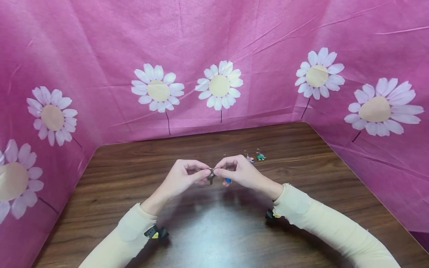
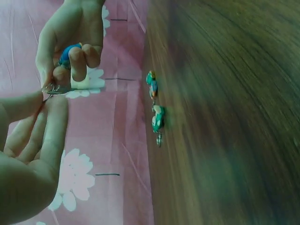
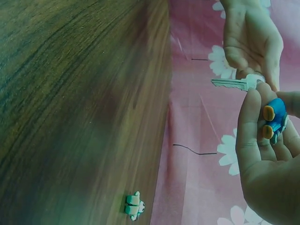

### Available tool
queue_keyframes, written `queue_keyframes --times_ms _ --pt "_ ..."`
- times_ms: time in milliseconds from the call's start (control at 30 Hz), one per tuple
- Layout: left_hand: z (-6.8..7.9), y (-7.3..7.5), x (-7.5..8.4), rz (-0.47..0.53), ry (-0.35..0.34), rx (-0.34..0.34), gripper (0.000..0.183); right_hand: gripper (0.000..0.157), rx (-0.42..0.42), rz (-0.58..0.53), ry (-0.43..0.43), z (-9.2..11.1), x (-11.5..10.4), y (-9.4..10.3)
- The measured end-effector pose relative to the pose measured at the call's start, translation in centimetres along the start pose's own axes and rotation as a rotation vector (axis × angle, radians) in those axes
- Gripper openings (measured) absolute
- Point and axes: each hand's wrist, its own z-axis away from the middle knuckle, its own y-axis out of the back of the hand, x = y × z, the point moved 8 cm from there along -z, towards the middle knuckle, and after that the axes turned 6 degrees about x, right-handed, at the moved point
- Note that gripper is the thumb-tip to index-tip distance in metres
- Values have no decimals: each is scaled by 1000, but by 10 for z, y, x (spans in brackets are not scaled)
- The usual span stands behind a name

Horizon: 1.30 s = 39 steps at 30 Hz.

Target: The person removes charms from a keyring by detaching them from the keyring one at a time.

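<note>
In the head view my left hand (image 1: 182,178) and right hand (image 1: 241,173) meet fingertip to fingertip above the wooden table. Between them is a keychain's small metal ring (image 1: 212,169), pinched by thumb and forefinger on each side. A metal key (image 3: 229,84) hangs at the ring; whether it is fully threaded on I cannot tell. The keychain's blue figure charm (image 3: 276,117) with orange feet lies against the curled fingers of the right hand. Fingertips hide part of the ring in the wrist views.
Farther back on the table (image 1: 134,156) lie a green figure keychain (image 1: 260,156) and a multicoloured one (image 1: 250,159), partly behind the right hand. Pink cloth (image 1: 268,37) printed with daisies encloses the back and sides.
</note>
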Motion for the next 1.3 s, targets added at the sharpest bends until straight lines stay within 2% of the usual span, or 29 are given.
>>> queue_keyframes --times_ms 133,300,433,567,667,800,1100,1300 --pt "0 0 2 74 48 55 19 10 18 -54 -3 -1 -3 1" --pt "0 1 -4 264 140 138 16 10 61 -98 35 -2 -6 1" --pt "0 3 -8 370 178 180 11 6 90 -65 111 -2 -10 0" --pt "-1 7 -6 424 177 195 8 5 85 15 199 0 -12 -3" --pt "-1 9 -3 421 162 198 8 5 91 19 211 0 -13 -2" --pt "0 12 -1 403 161 202 9 5 113 -20 185 -1 -14 4" --pt "1 14 -3 383 157 202 8 8 97 -15 154 -2 -14 5" --pt "-2 20 -1 280 150 166 15 9 68 9 135 -14 -15 13"
